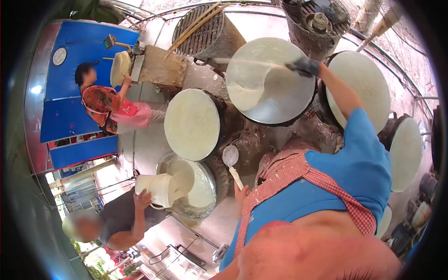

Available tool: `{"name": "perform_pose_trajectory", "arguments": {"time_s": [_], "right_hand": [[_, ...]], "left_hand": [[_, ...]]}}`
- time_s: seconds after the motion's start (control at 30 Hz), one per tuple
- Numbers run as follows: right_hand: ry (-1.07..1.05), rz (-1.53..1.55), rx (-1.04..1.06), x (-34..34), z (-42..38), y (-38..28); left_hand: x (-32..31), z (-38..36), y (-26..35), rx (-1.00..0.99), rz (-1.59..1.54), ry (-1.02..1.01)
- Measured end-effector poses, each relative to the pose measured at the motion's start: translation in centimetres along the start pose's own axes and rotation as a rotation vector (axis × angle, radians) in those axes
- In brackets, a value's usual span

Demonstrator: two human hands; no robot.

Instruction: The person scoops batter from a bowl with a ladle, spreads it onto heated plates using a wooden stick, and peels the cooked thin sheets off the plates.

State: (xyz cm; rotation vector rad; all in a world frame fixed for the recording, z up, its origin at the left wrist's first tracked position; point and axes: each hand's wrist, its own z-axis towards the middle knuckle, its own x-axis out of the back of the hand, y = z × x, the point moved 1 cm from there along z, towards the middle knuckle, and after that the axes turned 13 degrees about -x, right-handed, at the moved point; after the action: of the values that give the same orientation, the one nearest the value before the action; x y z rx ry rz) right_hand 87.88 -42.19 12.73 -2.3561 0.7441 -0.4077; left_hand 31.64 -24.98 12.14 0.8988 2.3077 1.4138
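My right hand (303, 66), in a dark glove, is closed on the end of a long pale spreading stick (252, 61). The stick lies across a large round griddle (284, 105), where pale batter (247, 95) covers part of the surface and a grey patch shows bare. My left hand (241, 192), low near my apron, grips the batter-coated handle of a ladle (230, 156). The ladle's round bowl is over the floor side between two griddles. Part of my left hand is hidden by the apron edge.
Batter-covered griddles (192, 125) (358, 88) flank mine. A co-worker tips a white bucket (154, 190) over a batter basin (204, 186). Another person in a pink apron (130, 114) holds a round stack (120, 68). Wooden sticks (198, 27) lie on a grated drum.
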Motion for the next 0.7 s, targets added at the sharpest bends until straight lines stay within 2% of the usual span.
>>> {"name": "perform_pose_trajectory", "arguments": {"time_s": [0.07,0.1,0.13,0.23,0.3,0.37,0.43,0.47,0.53,0.57,0.63,0.67,0.7], "right_hand": [[-0.006,-0.206,0.102,-1.1,2.8,-1.9],[-0.011,-0.192,0.086,-0.8,2.9,-1.5],[-0.128,-0.275,0.026,-0.8,2.5,-1.0],[-0.223,-0.606,0.23,2.6,1.1,3.6],[-0.198,-0.778,0.299,5.8,0.2,7.0],[-0.057,-0.881,0.456,7.3,-0.8,6.8],[0.094,-0.733,0.358,4.5,1.2,4.3],[-0.066,-0.291,0.157,4.0,4.1,3.5],[-0.101,-0.502,0.146,0.3,6.3,0.0],[-0.085,-0.492,0.138,0.8,7.2,0.7],[-0.283,-1.145,1.426,0.6,7.0,3.0],[-0.262,-1.189,0.941,3.1,3.7,5.1],[-0.243,-1.296,0.669,6.8,4.5,10.6]], "left_hand": [[0.0,-0.8,0.3,0.078,0.02,-0.007],[0.0,-0.9,0.4,0.093,0.035,-0.01],[-0.1,-0.8,0.5,0.057,0.014,-0.008],[0.2,-0.9,-1.0,0.039,-0.019,0.042],[0.1,-1.7,-0.8,0.076,-0.053,0.075],[0.6,-1.5,-2.1,0.078,-0.105,0.071],[1.8,-2.8,-3.0,0.097,-0.118,0.047],[1.9,-2.7,-3.3,0.046,-0.042,0.07],[1.3,-2.3,-2.5,-0.014,0.029,0.074],[1.4,-2.7,-1.8,0.034,-0.01,0.059],[3.6,-3.2,-1.0,0.098,-0.028,0.025],[4.3,-3.2,-1.5,0.065,-0.02,0.004],[5.3,-3.0,-2.2,0.054,-0.029,-0.006]]}}
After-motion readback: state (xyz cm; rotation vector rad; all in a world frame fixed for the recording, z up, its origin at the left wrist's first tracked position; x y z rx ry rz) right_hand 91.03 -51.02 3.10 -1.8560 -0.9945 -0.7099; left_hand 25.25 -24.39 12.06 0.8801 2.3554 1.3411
